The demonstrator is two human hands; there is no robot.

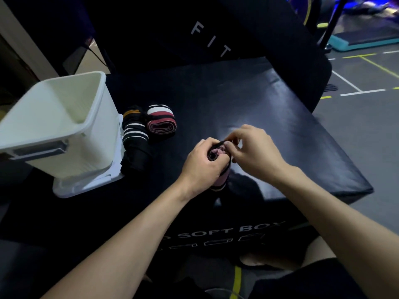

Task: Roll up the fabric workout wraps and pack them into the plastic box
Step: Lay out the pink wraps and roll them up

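Rolling a pink wrap tight, with the box waiting off to the left.

The left hand (204, 162) clenches around the half-rolled pink wrap (216, 155), its loose tail hanging below the wrist, while the right hand (254, 149) pinches the thin black strap (220, 144) at the roll's top. I'd say keep that core squeezed and feed the tail under tension so it doesn't spring loose. A finished pink roll (161, 121) and a black striped wrap (134, 134) lie on the black soft box (280, 108), just beside the white plastic box (64, 117), which looks empty.
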